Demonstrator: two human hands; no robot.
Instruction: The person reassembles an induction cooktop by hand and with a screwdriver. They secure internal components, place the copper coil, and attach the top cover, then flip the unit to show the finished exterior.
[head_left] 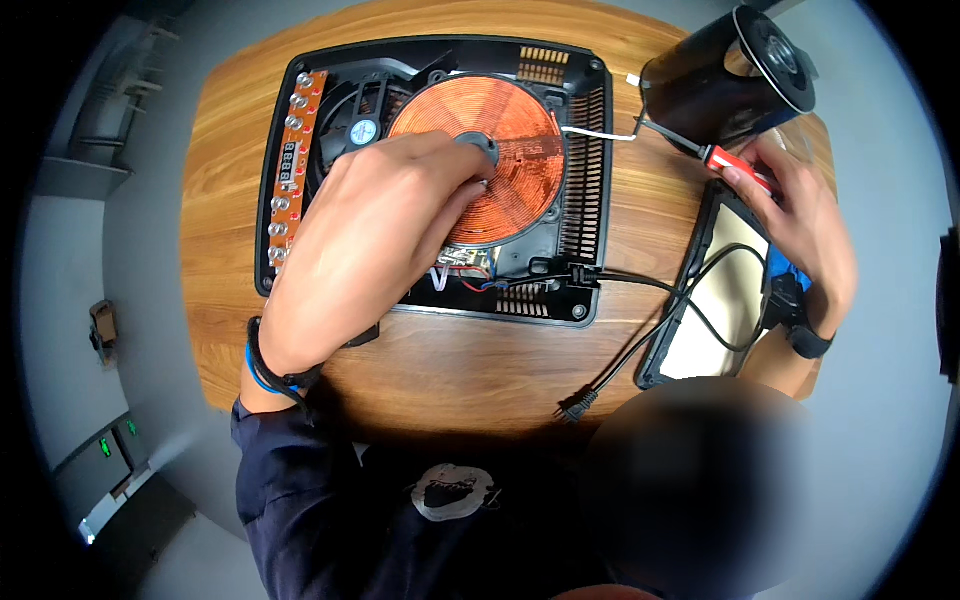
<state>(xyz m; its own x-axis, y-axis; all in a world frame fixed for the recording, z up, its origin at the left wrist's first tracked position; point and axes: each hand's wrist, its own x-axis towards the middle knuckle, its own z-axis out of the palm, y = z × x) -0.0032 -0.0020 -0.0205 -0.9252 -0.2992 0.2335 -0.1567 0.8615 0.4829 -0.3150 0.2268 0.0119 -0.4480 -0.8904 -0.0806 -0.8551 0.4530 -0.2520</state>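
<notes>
Copper-orange windings form the round flat coil [525,190], which lies bare within an open, rectangular black plastic housing [420,55] in the head view. No cover lies over it, so the opening-up looks complete; the orange-red strip circuit board [288,188], the round black fan [363,131] and the coil all sit inside, and removing any of them appears undone. A thin white lead [600,134] reaches out over the vented side.

The left hand [385,205] is over the coil, fingers bent and drawn together at the grey round centre piece [478,143]; whether this grip pinches anything, I cannot tell. The coil's middle is right at those fingertips.

The right hand [800,205] has its grip closed round the handle of a red-handled metal screwdriver [722,160], with the coil well apart on its left. The shaft points toward the lead's outer end (contact there is too small to make out), beside a glossy black cylinder [705,85] on the wood-grain surface [480,360].
</notes>
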